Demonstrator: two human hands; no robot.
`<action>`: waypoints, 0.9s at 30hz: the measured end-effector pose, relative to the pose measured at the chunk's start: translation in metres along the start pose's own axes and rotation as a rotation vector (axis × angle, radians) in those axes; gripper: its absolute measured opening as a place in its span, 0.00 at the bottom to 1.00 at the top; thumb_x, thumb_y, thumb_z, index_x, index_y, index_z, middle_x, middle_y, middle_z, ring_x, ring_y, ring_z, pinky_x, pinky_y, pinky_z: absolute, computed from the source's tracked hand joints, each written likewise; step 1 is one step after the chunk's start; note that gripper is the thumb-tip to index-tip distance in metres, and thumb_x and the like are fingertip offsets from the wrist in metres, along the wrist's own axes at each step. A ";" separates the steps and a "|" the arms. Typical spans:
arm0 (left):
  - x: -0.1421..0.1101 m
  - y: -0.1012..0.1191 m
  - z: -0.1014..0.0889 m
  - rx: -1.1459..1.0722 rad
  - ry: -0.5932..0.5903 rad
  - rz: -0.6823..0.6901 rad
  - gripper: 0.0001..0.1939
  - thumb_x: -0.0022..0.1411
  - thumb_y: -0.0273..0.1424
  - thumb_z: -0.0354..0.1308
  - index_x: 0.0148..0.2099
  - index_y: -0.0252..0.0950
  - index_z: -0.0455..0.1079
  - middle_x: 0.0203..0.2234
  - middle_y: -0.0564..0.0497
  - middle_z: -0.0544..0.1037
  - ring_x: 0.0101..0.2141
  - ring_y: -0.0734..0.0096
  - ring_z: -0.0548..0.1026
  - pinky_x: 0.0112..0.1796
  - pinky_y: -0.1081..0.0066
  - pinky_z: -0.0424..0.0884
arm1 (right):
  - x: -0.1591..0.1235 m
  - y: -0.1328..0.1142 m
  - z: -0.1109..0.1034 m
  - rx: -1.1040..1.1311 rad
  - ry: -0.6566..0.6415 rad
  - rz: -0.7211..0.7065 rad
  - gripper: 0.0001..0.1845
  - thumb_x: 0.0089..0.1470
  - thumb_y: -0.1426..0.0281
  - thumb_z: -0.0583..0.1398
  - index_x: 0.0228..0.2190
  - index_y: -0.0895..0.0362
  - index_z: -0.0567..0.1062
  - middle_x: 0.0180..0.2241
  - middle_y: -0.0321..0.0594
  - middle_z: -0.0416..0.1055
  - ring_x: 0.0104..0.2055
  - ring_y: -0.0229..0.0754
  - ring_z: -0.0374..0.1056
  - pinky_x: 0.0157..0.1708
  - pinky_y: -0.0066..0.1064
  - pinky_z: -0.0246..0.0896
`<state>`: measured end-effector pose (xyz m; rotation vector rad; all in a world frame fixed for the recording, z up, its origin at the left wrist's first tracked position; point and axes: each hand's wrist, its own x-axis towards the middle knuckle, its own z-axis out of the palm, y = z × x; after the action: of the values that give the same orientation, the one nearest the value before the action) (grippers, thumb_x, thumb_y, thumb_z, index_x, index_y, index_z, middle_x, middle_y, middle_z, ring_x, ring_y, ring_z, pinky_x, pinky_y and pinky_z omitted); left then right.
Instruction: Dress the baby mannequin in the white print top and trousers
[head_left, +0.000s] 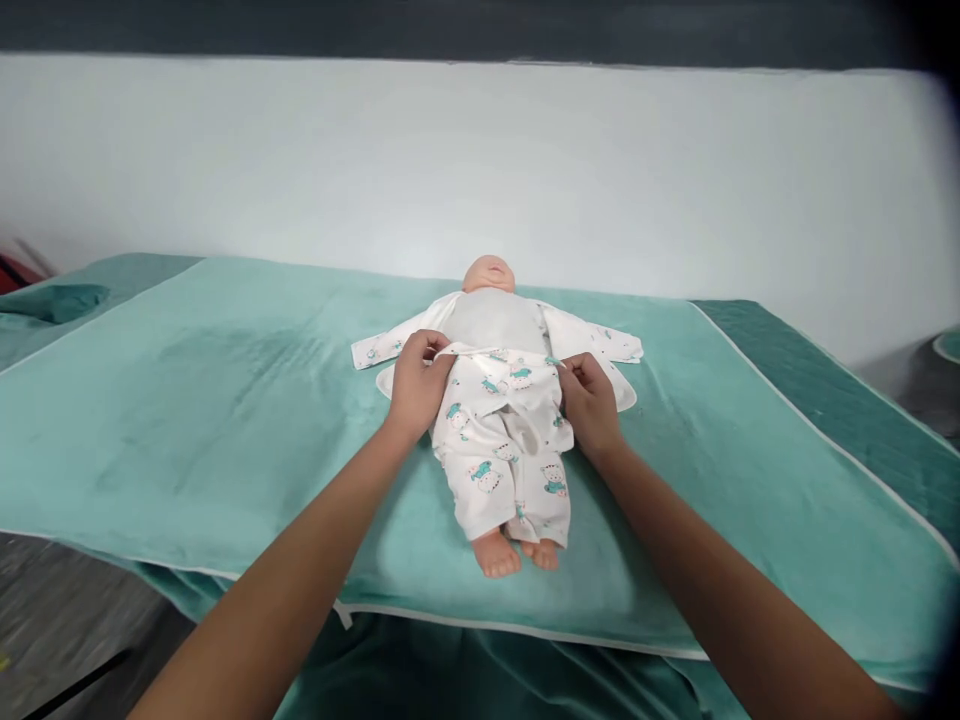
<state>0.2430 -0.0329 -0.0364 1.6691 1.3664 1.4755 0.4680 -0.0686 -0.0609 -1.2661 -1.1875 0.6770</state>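
A baby doll (489, 272) lies on its back with its feet towards me. It wears white baby pants (487, 480) printed with small bears in teal. My left hand (420, 382) pinches the pants' waistband at the left side, and my right hand (591, 400) grips the same waistband at the right. The waistband sits across the doll's belly. A white printed baby jacket (592, 338) is under and around the upper body, with both sleeves stretched outwards and the front spread apart. Both bare feet (496, 553) stick out of the pant legs.
The doll lies on a light teal cloth (225, 400) with white edging, spread over a darker green cover (840, 400). Behind rises a white wall (480, 160) with a dark band on top. Grey floor (52, 600) shows at the lower left.
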 end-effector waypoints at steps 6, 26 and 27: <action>0.031 0.009 0.011 0.184 0.032 0.020 0.03 0.55 0.31 0.60 0.31 0.38 0.70 0.28 0.54 0.74 0.31 0.70 0.69 0.35 0.68 0.64 | 0.013 -0.008 0.012 0.128 -0.002 0.237 0.12 0.53 0.68 0.58 0.22 0.53 0.60 0.21 0.29 0.55 0.24 0.35 0.52 0.23 0.28 0.49; 0.019 -0.021 -0.029 -0.196 -0.431 -0.508 0.22 0.60 0.53 0.59 0.42 0.39 0.72 0.30 0.54 0.75 0.30 0.72 0.69 0.28 0.73 0.63 | 0.017 0.003 -0.012 0.259 -0.545 0.229 0.17 0.46 0.65 0.70 0.36 0.54 0.72 0.36 0.37 0.76 0.36 0.40 0.70 0.34 0.30 0.64; 0.020 -0.021 -0.030 -0.275 -0.461 -0.542 0.23 0.60 0.52 0.59 0.46 0.40 0.73 0.35 0.52 0.77 0.33 0.70 0.71 0.31 0.73 0.66 | 0.017 0.003 -0.011 0.255 -0.537 0.240 0.15 0.46 0.65 0.69 0.35 0.54 0.73 0.35 0.36 0.75 0.34 0.39 0.69 0.33 0.30 0.62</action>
<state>0.2060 -0.0144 -0.0389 1.2292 1.1665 0.8544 0.4838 -0.0567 -0.0573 -1.0472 -1.3311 1.3635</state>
